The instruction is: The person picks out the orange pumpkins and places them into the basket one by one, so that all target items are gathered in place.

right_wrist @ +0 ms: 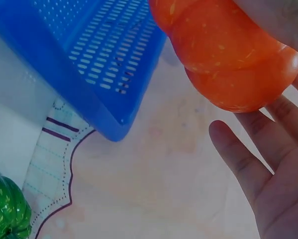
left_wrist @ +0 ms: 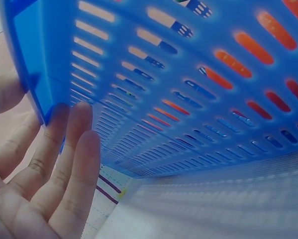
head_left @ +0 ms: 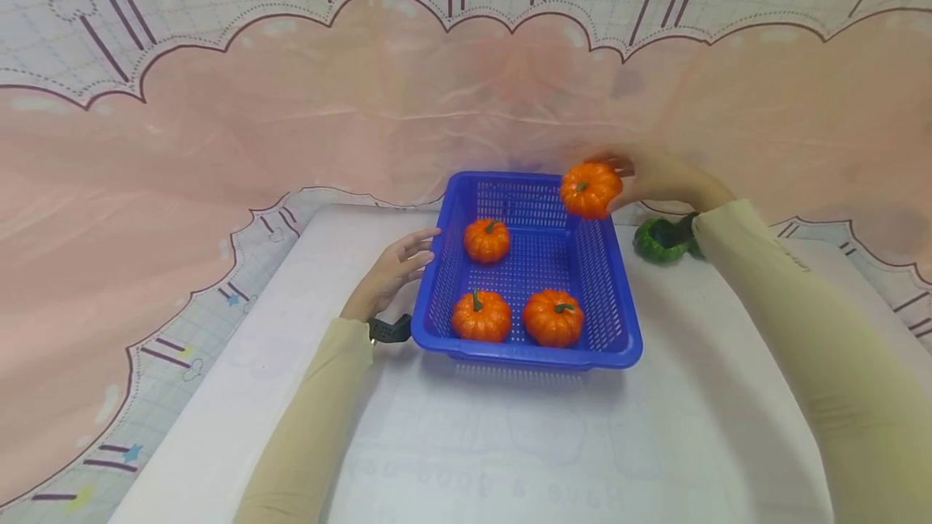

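A blue plastic basket (head_left: 527, 356) stands on the white table, with several small orange pumpkins in it: one at the back left (head_left: 486, 241), one at the front left (head_left: 481, 316) and one at the front right (head_left: 553, 319). My right hand (head_left: 648, 174) holds another orange pumpkin (head_left: 588, 190) by its side, above the basket's back right corner. In the right wrist view this pumpkin (right_wrist: 233, 55) is between thumb and fingers, one finger standing off it. My left hand (head_left: 393, 272) is at the basket's left side, its nearly straight fingers (left_wrist: 81, 164) against the outer wall under the rim.
Green pumpkins (head_left: 658, 241) lie on the table right of the basket, partly hidden by the right wrist. A patterned pink and white cloth (head_left: 349, 120) hangs behind the white table (head_left: 466, 435). Dark wrist straps (head_left: 391, 329) are on both arms.
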`<state>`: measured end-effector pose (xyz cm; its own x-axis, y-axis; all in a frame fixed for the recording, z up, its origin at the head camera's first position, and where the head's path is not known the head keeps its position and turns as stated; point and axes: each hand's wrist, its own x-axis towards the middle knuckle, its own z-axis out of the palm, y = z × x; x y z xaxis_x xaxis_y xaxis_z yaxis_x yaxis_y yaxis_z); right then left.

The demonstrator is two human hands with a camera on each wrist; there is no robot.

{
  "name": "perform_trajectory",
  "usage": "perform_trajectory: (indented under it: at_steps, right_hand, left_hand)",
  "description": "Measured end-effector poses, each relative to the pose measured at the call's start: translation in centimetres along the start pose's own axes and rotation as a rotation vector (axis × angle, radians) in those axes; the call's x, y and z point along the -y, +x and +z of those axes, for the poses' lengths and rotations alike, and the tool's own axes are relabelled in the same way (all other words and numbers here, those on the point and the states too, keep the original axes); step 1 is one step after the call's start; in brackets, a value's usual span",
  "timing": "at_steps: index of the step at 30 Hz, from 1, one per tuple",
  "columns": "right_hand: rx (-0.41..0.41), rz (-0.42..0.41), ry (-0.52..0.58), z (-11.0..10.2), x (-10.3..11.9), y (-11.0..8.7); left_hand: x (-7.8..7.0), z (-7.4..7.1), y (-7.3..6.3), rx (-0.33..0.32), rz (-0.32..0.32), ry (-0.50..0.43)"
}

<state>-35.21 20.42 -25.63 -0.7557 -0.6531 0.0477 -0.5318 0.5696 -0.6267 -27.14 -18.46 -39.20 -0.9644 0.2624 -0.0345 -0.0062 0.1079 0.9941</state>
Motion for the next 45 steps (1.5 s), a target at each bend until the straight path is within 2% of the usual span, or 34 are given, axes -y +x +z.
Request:
perform_trajectory:
  at_steps: [7,16,26,32,41,45]
  right_hand:
    - [0.045,0.031,-0.020,0.5,0.1,0.9]
    - [0.054,0.059,0.032,1.6,0.1,2.1]
    - [0.067,0.087,-0.088,2.6,-0.1,3.4]
    - [0.111,0.084,-0.085,3.4,-0.2,3.9]
    - [0.122,0.102,-0.155,4.6,-0.7,4.6]
    - [0.156,0.091,-0.126,4.9,-1.0,4.9]
  left_hand:
    - [0.1,-0.1,0.1,0.002,0.010,0.006]
    - [0.1,-0.2,0.2,0.008,0.016,0.002]
    - [0.2,-0.3,0.2,0.016,0.016,-0.013]
    - [0.2,-0.3,0.2,0.015,0.015,-0.010]
    - [0.1,-0.3,0.0,0.013,0.011,-0.002]
    - [0.1,-0.3,0.0,0.015,0.010,-0.009]
